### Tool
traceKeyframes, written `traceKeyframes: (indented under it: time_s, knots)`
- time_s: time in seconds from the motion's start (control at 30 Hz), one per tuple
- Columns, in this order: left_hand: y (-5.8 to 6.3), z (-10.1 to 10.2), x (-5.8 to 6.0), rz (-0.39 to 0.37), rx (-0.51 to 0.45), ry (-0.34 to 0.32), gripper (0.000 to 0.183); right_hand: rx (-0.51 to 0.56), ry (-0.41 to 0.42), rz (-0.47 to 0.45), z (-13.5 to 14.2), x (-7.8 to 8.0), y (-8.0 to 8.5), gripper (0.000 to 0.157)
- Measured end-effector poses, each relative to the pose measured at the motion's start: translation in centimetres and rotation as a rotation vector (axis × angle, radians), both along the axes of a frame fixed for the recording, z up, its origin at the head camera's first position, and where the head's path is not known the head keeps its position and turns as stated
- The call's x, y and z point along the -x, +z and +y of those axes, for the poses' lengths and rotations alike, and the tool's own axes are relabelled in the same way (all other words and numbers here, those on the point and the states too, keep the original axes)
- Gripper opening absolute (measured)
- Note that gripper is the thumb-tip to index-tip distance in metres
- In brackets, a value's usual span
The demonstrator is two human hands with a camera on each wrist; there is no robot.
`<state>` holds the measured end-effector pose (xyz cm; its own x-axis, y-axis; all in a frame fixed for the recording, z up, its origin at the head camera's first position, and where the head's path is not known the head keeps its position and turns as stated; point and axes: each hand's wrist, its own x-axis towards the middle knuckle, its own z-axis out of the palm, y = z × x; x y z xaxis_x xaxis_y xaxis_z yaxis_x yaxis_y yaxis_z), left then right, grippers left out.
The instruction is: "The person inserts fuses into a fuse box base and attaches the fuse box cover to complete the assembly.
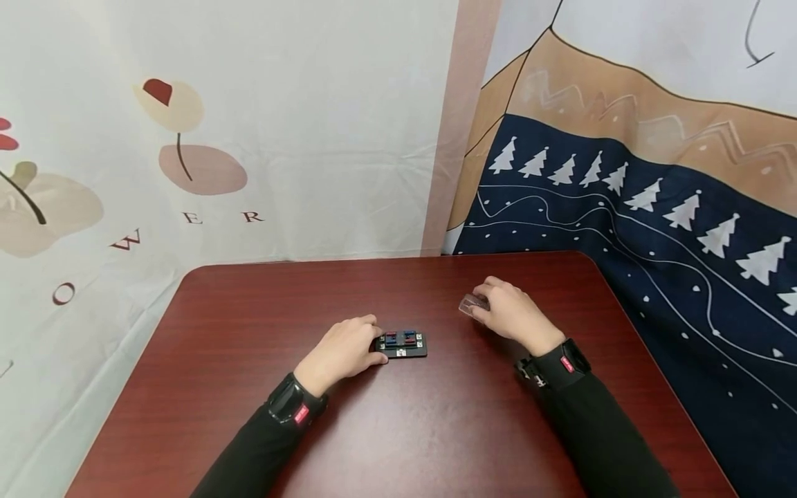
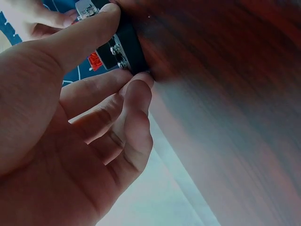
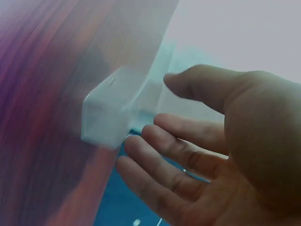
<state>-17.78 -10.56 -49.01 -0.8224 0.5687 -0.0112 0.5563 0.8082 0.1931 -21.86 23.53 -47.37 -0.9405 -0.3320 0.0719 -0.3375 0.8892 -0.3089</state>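
A small black fuse block (image 1: 401, 344) with red and blue fuses lies on the table. My left hand (image 1: 344, 349) pinches its left end between thumb and fingers; the left wrist view shows the thumb (image 2: 101, 23) over one side of the block (image 2: 129, 47) and fingertips at the other. Farther right, a clear plastic cover (image 1: 473, 305) rests on the table beside my right hand (image 1: 512, 310). In the right wrist view the fingers are spread and fairly straight, near the cover (image 3: 106, 113), with the thumb apart from it. Whether any fingertip touches the cover is hard to tell.
The reddish-brown wooden table (image 1: 398, 429) has rounded far corners. Behind it hangs a pale printed cloth (image 1: 324, 138), with a dark blue tree-patterned cloth (image 1: 560, 214) at the right. Both wrists wear black bands with small devices (image 1: 292, 404).
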Motion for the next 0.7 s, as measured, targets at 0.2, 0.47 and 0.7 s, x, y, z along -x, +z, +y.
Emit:
traceKeyframes:
  time_s: [0.2,0.47,0.7]
  knots:
    - [0.0,0.1,0.0,-0.007,0.004,0.006,0.052,-0.030,-0.044,-0.061,1.6,0.3,-0.6,0.048]
    - [0.1,0.0,0.2,-0.010,0.001,0.008,0.052,-0.079,-0.071,-0.122,1.6,0.3,-1.0,0.044]
    - [0.2,-0.1,0.3,-0.002,-0.005,0.000,0.049,-0.077,-0.067,-0.125,1.2,0.1,-0.9,0.044]
